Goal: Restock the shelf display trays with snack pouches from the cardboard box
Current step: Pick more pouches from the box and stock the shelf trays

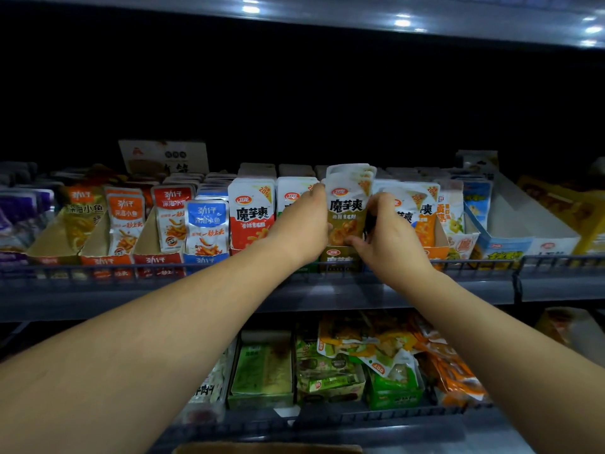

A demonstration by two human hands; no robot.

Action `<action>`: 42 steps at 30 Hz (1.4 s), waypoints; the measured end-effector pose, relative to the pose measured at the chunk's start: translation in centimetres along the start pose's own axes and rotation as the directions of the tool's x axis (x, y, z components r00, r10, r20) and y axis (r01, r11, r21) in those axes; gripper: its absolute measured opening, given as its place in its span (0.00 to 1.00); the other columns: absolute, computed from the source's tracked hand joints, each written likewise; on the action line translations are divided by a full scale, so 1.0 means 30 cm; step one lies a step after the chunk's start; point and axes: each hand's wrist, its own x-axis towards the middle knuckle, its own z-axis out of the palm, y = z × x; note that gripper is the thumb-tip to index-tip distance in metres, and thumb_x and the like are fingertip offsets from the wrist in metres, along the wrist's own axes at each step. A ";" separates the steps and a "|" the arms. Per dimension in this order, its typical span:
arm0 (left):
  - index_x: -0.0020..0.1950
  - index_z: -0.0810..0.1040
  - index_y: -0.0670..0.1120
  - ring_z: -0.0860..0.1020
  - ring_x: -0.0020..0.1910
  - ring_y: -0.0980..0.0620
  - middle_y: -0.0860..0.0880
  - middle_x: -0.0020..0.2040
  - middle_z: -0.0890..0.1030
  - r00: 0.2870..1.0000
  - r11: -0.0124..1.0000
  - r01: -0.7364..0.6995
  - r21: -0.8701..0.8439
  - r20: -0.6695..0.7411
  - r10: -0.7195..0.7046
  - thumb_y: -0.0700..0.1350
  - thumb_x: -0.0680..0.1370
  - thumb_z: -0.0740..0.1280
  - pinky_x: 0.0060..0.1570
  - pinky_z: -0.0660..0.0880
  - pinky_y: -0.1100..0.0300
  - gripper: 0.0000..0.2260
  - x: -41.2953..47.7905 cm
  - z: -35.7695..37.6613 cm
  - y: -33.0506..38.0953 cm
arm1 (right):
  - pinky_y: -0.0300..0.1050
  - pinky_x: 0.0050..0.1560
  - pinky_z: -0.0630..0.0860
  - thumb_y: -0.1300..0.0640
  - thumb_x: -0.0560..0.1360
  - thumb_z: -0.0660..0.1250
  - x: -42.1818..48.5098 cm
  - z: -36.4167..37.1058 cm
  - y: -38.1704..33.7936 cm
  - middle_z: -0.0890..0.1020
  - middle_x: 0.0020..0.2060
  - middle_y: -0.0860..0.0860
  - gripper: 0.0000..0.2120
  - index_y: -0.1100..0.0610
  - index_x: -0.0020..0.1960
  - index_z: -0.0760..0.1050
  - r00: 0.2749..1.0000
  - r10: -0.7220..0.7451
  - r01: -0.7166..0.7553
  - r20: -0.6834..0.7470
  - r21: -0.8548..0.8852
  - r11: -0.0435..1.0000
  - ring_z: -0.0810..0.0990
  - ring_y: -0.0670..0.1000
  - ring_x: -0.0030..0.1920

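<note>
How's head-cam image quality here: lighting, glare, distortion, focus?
Head view: dim, with a black void above mid-frame; light reflections glare on the upper shelf; fisheye bows the wire rail and stretches the forearms; brown konjac pouches held by left hand and right hand read sharp; purple pouches at far left and the cardboard box at the bottom are soft.

We read 魔芋爽 on the brown pouches [347, 204] at the middle of the shelf [229, 290], 魔芋爽 and 20% on the red pouch [251, 213] just left of them, and 劲仔 深海小鱼 on the blue pouch [207, 227] farther left.
</note>
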 end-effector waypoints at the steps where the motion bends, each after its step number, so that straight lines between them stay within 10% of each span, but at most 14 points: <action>1: 0.73 0.65 0.41 0.78 0.58 0.42 0.42 0.61 0.74 1.000 1.000 0.008 0.001 0.012 -0.008 0.42 0.82 0.68 0.51 0.74 0.52 0.22 -0.002 0.005 0.000 | 0.32 0.37 0.69 0.53 0.75 0.74 -0.002 -0.001 -0.002 0.77 0.47 0.51 0.27 0.55 0.64 0.62 1.000 -0.026 0.027 -0.005 0.041 0.999 0.81 0.53 0.47; 6: 0.77 0.61 0.43 0.78 0.61 0.42 0.42 0.69 0.71 1.000 1.000 0.021 -0.007 0.006 -0.021 0.41 0.80 0.71 0.56 0.76 0.52 0.29 -0.026 0.025 0.011 | 0.45 0.39 0.76 0.54 0.79 0.67 0.037 -0.055 -0.036 0.66 0.72 0.55 0.37 0.48 0.81 0.51 0.968 -0.240 0.231 -0.071 -0.115 0.966 0.78 0.51 0.42; 10: 0.78 0.58 0.45 0.79 0.61 0.45 0.44 0.68 0.74 0.990 0.999 -0.004 -0.053 -0.141 -0.003 0.45 0.81 0.70 0.55 0.80 0.52 0.30 -0.089 0.037 0.016 | 0.49 0.46 0.75 0.52 0.82 0.62 0.099 -0.073 -0.027 0.66 0.74 0.53 0.29 0.50 0.80 0.57 0.976 -0.213 0.216 0.046 -0.322 0.922 0.78 0.57 0.57; 15: 0.76 0.68 0.49 0.70 0.69 0.47 0.48 0.68 0.71 0.990 0.975 -0.080 0.209 -0.096 0.101 0.50 0.83 0.64 0.68 0.67 0.51 0.22 -0.165 0.087 -0.036 | 0.48 0.37 0.70 0.49 0.83 0.56 0.128 -0.031 -0.028 0.67 0.74 0.55 0.27 0.51 0.81 0.54 0.981 -0.173 0.194 0.090 -0.506 0.840 0.81 0.60 0.52; 26: 0.76 0.72 0.50 0.67 0.68 0.46 0.48 0.68 0.72 0.994 0.958 -0.070 0.278 -0.066 0.091 0.51 0.81 0.63 0.68 0.65 0.50 0.23 -0.205 0.135 -0.066 | 0.51 0.48 0.75 0.54 0.82 0.57 0.096 -0.004 -0.032 0.66 0.76 0.53 0.26 0.55 0.79 0.59 0.981 -0.186 0.189 0.046 -0.389 0.902 0.79 0.62 0.58; 37: 0.79 0.68 0.52 0.58 0.79 0.50 0.51 0.79 0.64 0.997 0.992 -0.082 0.094 0.007 0.082 0.50 0.82 0.62 0.78 0.57 0.50 0.24 -0.279 0.093 -0.082 | 0.47 0.39 0.79 0.62 0.77 0.67 -0.137 -0.022 -0.083 0.56 0.80 0.54 0.35 0.54 0.80 0.56 0.977 -0.199 0.172 -0.072 -0.282 0.944 0.80 0.57 0.53; 42: 0.73 0.74 0.49 0.68 0.71 0.49 0.51 0.69 0.73 0.999 0.999 -0.020 0.036 -0.034 0.021 0.49 0.82 0.63 0.71 0.66 0.50 0.19 -0.401 0.091 -0.140 | 0.52 0.57 0.80 0.59 0.77 0.67 -0.358 0.028 -0.092 0.74 0.68 0.54 0.20 0.58 0.69 0.73 0.991 -0.130 0.120 -0.037 -0.193 0.974 0.75 0.55 0.65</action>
